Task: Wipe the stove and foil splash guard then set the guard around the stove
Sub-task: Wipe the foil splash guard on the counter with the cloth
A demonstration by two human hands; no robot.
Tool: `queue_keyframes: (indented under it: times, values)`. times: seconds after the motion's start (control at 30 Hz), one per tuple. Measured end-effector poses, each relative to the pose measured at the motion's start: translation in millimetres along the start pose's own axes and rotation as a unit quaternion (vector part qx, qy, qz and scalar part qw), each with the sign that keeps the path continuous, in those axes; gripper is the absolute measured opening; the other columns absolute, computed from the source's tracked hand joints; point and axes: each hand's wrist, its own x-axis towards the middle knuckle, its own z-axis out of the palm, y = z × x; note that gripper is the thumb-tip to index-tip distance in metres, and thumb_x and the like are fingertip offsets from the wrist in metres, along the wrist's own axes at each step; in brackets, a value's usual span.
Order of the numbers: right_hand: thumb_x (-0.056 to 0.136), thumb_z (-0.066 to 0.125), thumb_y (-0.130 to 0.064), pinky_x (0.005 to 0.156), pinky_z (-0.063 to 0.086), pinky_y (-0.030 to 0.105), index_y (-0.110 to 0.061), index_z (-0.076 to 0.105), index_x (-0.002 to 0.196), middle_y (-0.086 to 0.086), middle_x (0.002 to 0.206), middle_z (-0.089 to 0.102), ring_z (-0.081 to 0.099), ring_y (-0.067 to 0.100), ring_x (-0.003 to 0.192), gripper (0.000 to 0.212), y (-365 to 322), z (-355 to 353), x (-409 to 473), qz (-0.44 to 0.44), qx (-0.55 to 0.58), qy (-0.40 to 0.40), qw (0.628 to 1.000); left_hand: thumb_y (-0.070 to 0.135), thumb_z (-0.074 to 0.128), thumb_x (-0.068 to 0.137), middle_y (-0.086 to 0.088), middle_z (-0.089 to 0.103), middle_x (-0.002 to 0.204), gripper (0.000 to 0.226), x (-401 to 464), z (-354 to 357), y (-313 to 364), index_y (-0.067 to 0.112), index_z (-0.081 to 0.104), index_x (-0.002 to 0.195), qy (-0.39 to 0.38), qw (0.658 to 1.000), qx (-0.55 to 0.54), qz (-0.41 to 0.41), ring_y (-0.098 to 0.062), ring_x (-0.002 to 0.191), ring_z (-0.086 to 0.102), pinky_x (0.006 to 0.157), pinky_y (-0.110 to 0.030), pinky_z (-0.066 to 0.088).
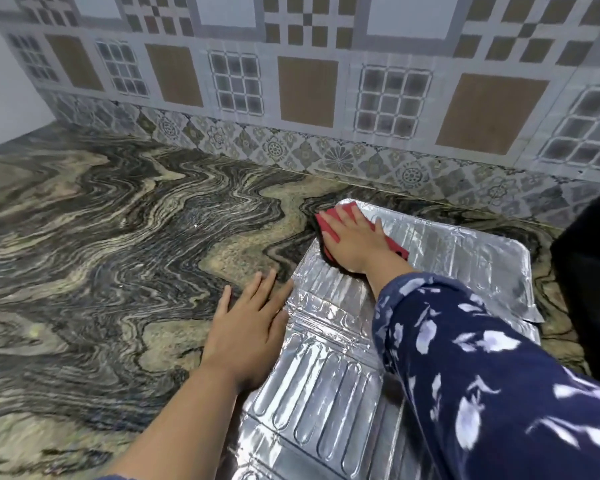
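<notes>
The foil splash guard (pixel 326 386) lies flat and folded on the marble counter, reaching from the bottom middle to the right. My right hand (pixel 352 239) presses a red cloth (pixel 392 245) flat onto the guard's far left corner. My left hand (pixel 248 327) rests palm down, fingers spread, on the guard's left edge and the counter beside it. At the right edge a black object (pixel 589 271) shows only in part; I cannot tell whether it is the stove.
The swirled marble counter (pixel 101 237) stretches to the left and ahead. A patterned tile wall (pixel 309 88) rises directly behind it. A white wall (pixel 0 81) closes off the far left corner.
</notes>
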Motion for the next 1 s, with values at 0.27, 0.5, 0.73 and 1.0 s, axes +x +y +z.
queue_keyframes:
  times: [0.27,0.5,0.73,1.0]
  values:
    - [0.097,0.015,-0.054,0.116,-0.007,0.057,-0.042,-0.001,0.149,-0.007,0.161,-0.009,-0.013,0.022,0.148,0.056,24,-1,0,0.062,0.008,0.007,0.998,0.050,0.005,0.096,0.022,-0.011,0.156,0.050,-1,2,-4,0.051,-0.003,0.145,0.002,1.000,0.009,-0.008,-0.003,0.144,-0.015,0.120,-0.044,-0.003]
    - [0.097,0.014,-0.054,0.117,-0.005,0.055,-0.038,-0.001,0.150,-0.005,0.161,-0.012,-0.014,0.023,0.148,0.058,93,-4,-56,0.169,0.010,0.013,0.985,0.056,-0.006,0.087,0.020,-0.008,0.156,0.058,1,6,-7,0.052,-0.002,0.144,0.003,1.000,0.015,-0.009,-0.005,0.145,-0.011,0.119,-0.043,-0.002]
    - [0.098,0.014,-0.049,0.116,-0.006,0.056,-0.034,-0.006,0.151,0.002,0.160,-0.016,-0.018,0.029,0.146,0.058,84,-1,-100,0.229,0.019,-0.004,0.973,0.050,0.006,0.096,0.019,-0.004,0.158,0.051,5,8,-4,0.049,0.003,0.146,-0.004,0.999,0.030,-0.014,-0.006,0.146,-0.006,0.119,-0.045,0.000]
    - [0.095,0.038,-0.038,0.118,0.010,0.054,-0.044,0.020,0.147,-0.007,0.161,0.007,0.002,0.026,0.148,0.055,53,-15,-134,0.091,0.082,-0.063,0.990,0.046,0.011,0.099,0.016,-0.006,0.159,0.049,5,-3,-6,0.047,0.000,0.147,-0.060,0.997,0.049,-0.009,-0.008,0.147,-0.007,0.118,-0.051,-0.004]
